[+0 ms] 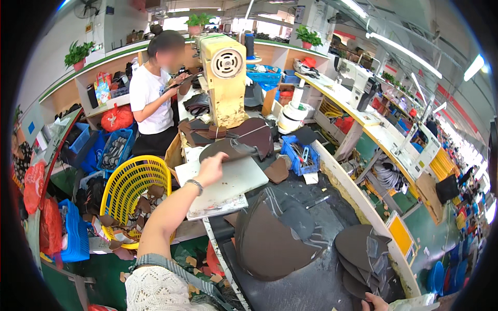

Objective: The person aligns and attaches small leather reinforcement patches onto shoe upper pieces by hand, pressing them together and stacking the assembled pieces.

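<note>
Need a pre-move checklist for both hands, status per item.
1. Left hand at brown piece: ok, fingertips meet its near edge.
2. Left grip firm: cannot tell, finger closure is unclear.
3. Right hand fully in view: not ok, cut off by the lower edge.
4. Right stack squared up: not ok, pieces are fanned unevenly.
5. Yellow basket off the white board: ok, stands to its left.
6. Co-worker's hands apart from left hand: ok, farther back by the machine.
</note>
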Tool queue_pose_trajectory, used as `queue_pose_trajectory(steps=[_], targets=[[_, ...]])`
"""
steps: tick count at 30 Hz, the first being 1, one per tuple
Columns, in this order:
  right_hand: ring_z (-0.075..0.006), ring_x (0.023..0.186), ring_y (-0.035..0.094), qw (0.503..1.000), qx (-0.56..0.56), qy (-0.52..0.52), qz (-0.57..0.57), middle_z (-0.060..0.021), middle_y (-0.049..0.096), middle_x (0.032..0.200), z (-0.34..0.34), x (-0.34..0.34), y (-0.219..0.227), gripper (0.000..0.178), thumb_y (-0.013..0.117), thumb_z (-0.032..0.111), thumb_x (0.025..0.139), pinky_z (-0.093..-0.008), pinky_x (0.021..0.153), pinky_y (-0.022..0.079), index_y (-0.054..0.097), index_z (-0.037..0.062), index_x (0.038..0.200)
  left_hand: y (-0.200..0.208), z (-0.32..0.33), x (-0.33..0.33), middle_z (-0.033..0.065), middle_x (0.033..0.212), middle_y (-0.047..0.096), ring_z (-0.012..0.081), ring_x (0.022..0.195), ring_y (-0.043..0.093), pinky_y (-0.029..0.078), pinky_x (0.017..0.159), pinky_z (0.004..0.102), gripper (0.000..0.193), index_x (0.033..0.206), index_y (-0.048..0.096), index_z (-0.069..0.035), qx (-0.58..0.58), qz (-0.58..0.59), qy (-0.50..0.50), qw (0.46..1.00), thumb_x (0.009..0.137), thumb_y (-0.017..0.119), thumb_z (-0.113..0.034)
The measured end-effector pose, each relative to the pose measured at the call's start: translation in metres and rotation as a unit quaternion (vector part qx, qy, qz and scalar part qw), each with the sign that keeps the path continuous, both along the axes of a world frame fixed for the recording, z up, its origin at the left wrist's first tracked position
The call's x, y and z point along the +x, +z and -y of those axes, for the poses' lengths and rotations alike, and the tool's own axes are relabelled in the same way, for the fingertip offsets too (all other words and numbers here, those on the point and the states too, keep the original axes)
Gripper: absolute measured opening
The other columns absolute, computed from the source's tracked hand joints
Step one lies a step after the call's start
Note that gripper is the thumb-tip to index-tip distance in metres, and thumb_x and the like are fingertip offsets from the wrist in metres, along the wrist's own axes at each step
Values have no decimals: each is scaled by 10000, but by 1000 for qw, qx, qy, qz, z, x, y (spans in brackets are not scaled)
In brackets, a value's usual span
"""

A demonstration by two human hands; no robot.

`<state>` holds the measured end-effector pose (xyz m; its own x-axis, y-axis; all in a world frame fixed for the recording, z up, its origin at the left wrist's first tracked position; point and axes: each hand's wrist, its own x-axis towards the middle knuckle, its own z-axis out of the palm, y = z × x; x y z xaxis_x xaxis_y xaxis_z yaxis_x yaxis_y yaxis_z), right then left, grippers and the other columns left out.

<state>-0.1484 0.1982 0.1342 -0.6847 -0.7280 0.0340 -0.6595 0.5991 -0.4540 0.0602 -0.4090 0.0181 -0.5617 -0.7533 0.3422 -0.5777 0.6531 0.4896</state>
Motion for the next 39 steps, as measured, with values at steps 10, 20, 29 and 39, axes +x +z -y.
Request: queue_pose_trajectory(steps=[10,20,29,39], targets=[[-288,913,692,993,-86,-80,-31,-182,701,1014,-44,7,-36,254,684,57,851,-350,822,530,683,-4,1098,171,-274,-40,200,1180,649,268,1079,651,498,971,355,450,1247,562,81,-253,-290,-270,882,807,649,52],[-263,869,688,963,-139,-231,11,-163,703,982,-139,54,-79,257,727,69,825,-339,776,541,689,-8,1067,-12,-428,-146,187,1215,645,304,1139,629,525,955,388,309,1111,640,-31,-153,85,-568,804,812,565,-13],[-185,700,584,939,-151,-304,50,-93,596,867,-120,28,-120,349,807,31,704,-307,664,508,660,6,1020,-5,-421,-105,194,1030,691,273,977,683,495,985,364,284,1012,630,48,-212,90,-605,762,757,592,-71],[-105,707,593,879,-309,-358,-62,-44,637,803,-100,66,-90,104,708,-75,795,-224,620,454,668,-9,864,21,-438,-14,122,841,669,263,747,684,553,630,359,363,1024,668,-12,196,220,-712,637,864,690,-337]])
